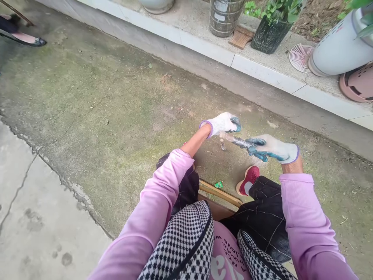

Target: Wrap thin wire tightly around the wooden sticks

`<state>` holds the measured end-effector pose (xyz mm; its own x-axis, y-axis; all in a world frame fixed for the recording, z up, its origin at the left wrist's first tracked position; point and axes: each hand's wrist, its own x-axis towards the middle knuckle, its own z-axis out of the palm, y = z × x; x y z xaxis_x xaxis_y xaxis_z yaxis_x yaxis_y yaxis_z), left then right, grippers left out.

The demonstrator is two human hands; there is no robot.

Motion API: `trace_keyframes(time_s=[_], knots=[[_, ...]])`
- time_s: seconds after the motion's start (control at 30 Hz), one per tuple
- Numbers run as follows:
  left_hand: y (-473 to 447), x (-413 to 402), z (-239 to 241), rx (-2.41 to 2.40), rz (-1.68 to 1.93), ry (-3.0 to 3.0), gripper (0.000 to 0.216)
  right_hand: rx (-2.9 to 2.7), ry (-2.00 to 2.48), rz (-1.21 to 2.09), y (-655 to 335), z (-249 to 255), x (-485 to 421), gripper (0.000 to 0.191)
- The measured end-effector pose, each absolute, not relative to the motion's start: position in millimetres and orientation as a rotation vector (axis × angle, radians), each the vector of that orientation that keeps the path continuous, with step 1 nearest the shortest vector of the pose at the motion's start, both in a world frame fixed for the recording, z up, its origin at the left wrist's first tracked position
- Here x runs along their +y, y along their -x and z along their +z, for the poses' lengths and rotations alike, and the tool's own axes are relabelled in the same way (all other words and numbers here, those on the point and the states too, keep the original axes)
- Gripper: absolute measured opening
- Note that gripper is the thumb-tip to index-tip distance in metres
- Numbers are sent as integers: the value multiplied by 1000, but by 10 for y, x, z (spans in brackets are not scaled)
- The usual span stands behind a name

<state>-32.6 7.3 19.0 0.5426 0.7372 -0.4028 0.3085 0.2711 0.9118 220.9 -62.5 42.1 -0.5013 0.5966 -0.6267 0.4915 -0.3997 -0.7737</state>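
Both my hands wear white knitted gloves with blue-green coated palms. My right hand grips a short grey ribbed metal piece that points left. My left hand is closed just beyond its tip, and a thin pale piece runs between the two hands. I cannot tell exactly what the left fingers pinch. A small dark upright object stands on the ground just below the hands. My pink sleeves and dark quilted trousers fill the lower part of the view.
A red shoe rests on the mossy concrete ground. A wooden bar and green scrap lie by my knees. A raised curb carries pots, a metal can and a white container. Another person's foot shows top left.
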Motion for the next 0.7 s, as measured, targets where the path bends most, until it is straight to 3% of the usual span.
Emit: trace_keyframes(time_s=[0.17,0.4,0.5,0.7], knots=[[333,40,267,1124,289,-1528,14,-2080,1969,1576,-2162,280,-576,34],[211,-15,189,1116,304,-1399,14,-2049,2188,1187,-2264,129,-412,24],[167,-42,202,1083,352,-1279,13,-1891,2188,1104,-2266,138,-380,30],[164,-26,276,1071,414,-1158,10,-1354,1846,1398,-2201,217,-443,53]])
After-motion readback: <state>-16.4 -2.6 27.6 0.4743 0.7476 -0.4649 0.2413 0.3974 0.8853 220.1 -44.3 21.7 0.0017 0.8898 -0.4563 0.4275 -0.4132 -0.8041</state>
